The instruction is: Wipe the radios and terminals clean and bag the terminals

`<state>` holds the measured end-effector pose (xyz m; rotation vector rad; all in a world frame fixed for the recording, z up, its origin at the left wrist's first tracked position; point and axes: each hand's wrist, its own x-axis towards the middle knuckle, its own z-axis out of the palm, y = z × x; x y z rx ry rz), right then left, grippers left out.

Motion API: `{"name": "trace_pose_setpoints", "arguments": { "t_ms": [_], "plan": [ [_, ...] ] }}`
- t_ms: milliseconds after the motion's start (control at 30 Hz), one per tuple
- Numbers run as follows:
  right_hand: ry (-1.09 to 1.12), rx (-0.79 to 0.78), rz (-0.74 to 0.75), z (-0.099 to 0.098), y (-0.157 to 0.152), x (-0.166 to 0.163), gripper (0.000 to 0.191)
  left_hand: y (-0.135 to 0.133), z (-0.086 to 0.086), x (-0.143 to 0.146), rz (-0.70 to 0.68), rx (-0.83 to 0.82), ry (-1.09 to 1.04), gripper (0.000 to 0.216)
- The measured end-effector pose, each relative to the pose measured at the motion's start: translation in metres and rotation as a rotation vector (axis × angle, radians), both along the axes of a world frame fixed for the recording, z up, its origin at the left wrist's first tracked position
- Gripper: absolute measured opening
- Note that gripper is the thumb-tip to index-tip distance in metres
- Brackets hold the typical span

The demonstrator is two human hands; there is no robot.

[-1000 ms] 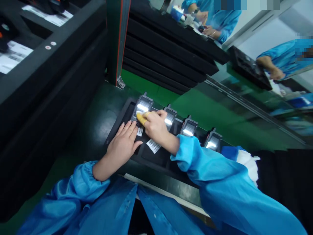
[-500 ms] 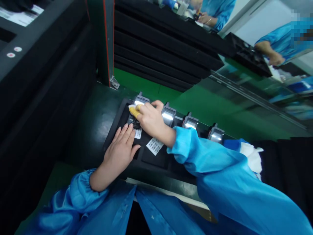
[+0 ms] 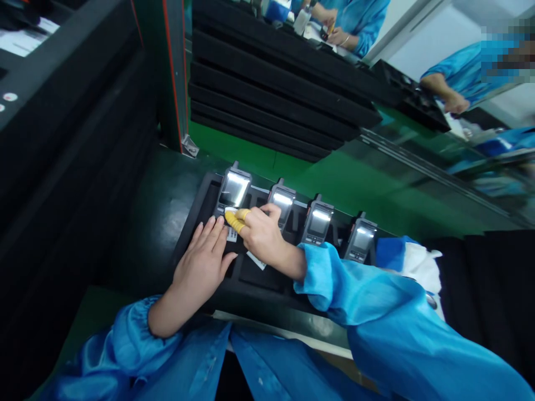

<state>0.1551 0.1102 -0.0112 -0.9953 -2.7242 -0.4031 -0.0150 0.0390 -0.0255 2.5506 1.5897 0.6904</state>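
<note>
A handheld radio [image 3: 234,189] with a bright, reflecting screen lies at the left end of a black foam tray [image 3: 196,214]. My left hand [image 3: 203,259] lies flat with fingers stretched out, its fingertips on the lower end of that radio. My right hand [image 3: 263,236] wears yellow finger cots [image 3: 234,221] and presses a small white wipe [image 3: 229,210] against the radio just below the screen. The wipe is mostly hidden under the fingers. Beneath my hands, a printed label sheet [image 3: 232,234] and another label sheet [image 3: 256,260] show in part.
Further radios [image 3: 318,221] lie in the tray to the right, partly behind my right sleeve. A white cloth [image 3: 422,264] and a blue item [image 3: 389,253] sit past them. Stacked black trays [image 3: 267,94] stand beyond; co-workers' hands [image 3: 455,103] are at the far bench.
My right hand has slid the wipe down the radio, from the top of the screen to below it, baring the screen. My left hand stays flat. The view has shifted slightly.
</note>
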Motion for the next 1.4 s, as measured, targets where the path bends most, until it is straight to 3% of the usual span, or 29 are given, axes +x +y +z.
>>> {"name": "trace_pose_setpoints", "arguments": {
  "t_ms": [67, 200, 267, 467, 533, 700, 767, 933, 1033, 1133, 1300, 1400],
  "plan": [
    [0.016, -0.021, -0.003, 0.005, 0.008, -0.003, 0.034, -0.001, 0.0, 0.0, 0.0, -0.002, 0.0, 0.042],
    [0.046, -0.034, -0.247, 0.016, 0.048, -0.008, 0.037, -0.001, 0.0, -0.001, 0.002, -0.024, -0.009, 0.042],
    [0.028, -0.074, -0.288, 0.015, 0.057, -0.011, 0.039, -0.001, 0.0, -0.001, 0.001, -0.045, -0.018, 0.042],
    [0.019, -0.076, -0.004, 0.001, 0.014, -0.013, 0.036, -0.001, -0.001, -0.001, 0.002, -0.069, -0.03, 0.043],
    [0.025, -0.087, 0.029, 0.003, 0.011, -0.013, 0.036, -0.001, -0.001, -0.001, -0.001, -0.057, -0.024, 0.043],
    [0.074, -0.119, -0.228, 0.019, 0.048, -0.017, 0.04, -0.002, -0.001, -0.002, -0.009, -0.061, 0.003, 0.043],
    [0.059, -0.146, -0.263, 0.021, 0.057, -0.02, 0.042, -0.001, 0.0, -0.002, -0.009, -0.059, 0.006, 0.043],
    [-0.007, -0.173, -0.122, 0.011, 0.03, -0.028, 0.042, -0.001, -0.002, -0.001, -0.013, -0.034, -0.023, 0.042],
    [-0.029, -0.19, -0.014, 0.008, 0.006, -0.027, 0.039, -0.002, -0.001, -0.003, 0.038, 0.045, -0.213, 0.03],
    [-0.016, -0.215, 0.069, 0.011, 0.001, -0.022, 0.037, -0.005, 0.0, -0.006, 0.127, 0.118, -0.386, 0.024],
    [0.115, -0.137, -0.226, 0.02, 0.032, -0.004, 0.036, -0.009, 0.001, -0.008, 0.232, 0.132, -0.327, 0.021],
    [0.083, -0.164, -0.246, 0.014, 0.036, 0.0, 0.036, -0.009, 0.001, -0.007, 0.29, 0.117, -0.257, 0.021]
  ]
}}
